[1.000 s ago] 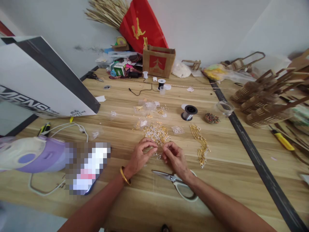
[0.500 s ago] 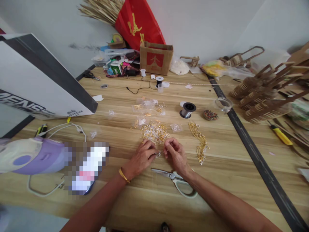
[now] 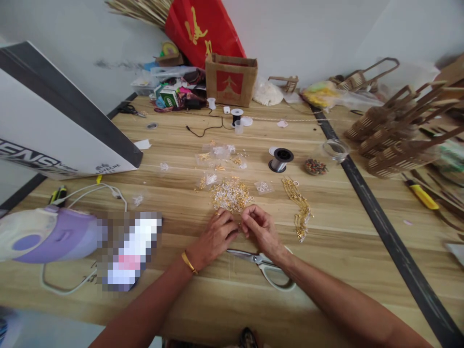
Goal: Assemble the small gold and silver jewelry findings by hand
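My left hand (image 3: 217, 233) rests at the near edge of a heap of gold and silver beads (image 3: 230, 193), its fingers curled down and drawn together. Facing it closely, my right hand (image 3: 260, 228) is closed in a pinch of thumb and forefinger. Whatever lies in either set of fingers is too small or too covered to name. White-handled scissors (image 3: 258, 259) lie just below the hands, partly under my right wrist. To the right of the hands a bundle of gold chains (image 3: 297, 205) lies on the wooden table (image 3: 203, 299).
Small bags of findings (image 3: 217, 152), a wire spool (image 3: 281, 159) and a bead dish (image 3: 315, 166) lie beyond the heap. A phone (image 3: 132, 256) and a purple-and-white device (image 3: 61, 234) are at left. Woven baskets (image 3: 391, 157) stand at right; a paper bag (image 3: 232, 79) stands behind.
The fingertips of both hands have come nearer each other, and the silvery bits that showed between them are now mostly covered. The view has shifted slightly.
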`<state>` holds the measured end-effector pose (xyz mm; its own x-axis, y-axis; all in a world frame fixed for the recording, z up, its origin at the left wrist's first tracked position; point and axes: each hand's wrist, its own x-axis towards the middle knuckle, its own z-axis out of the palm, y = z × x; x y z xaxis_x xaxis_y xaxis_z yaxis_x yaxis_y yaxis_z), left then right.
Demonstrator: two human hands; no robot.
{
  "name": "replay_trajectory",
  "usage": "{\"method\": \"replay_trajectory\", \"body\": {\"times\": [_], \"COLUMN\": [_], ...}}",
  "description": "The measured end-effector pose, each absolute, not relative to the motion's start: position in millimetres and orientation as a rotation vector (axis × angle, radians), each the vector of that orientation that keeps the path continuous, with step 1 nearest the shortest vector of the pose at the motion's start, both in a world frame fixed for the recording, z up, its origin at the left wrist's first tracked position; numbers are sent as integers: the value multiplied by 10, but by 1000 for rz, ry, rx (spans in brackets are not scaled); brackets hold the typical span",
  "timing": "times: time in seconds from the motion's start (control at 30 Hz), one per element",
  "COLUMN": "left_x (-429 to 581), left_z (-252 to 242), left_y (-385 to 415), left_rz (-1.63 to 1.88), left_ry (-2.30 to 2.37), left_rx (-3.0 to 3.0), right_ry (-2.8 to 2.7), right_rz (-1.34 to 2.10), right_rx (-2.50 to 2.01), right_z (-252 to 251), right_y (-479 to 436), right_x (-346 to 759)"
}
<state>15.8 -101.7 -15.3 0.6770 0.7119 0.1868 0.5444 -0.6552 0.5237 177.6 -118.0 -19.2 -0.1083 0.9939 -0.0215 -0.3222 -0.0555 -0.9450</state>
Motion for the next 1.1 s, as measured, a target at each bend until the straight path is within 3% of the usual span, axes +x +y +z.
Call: {"method": "replay_trajectory", "body": {"times": [0.63,1.1], "left_x": [134,167], "left_z": [-53,-148], "left_y": [-927,-972], "left_rz": [726,626], "left_ry": [971,957], "left_rx": [1973,2250], "right_ry": [-975,-866], "right_rz": [1407,1366], "right_rx": [-976,-990], "right_z": [-202,-204], "right_y": [-1158,-1167], "right_x": [1796,1806]}}
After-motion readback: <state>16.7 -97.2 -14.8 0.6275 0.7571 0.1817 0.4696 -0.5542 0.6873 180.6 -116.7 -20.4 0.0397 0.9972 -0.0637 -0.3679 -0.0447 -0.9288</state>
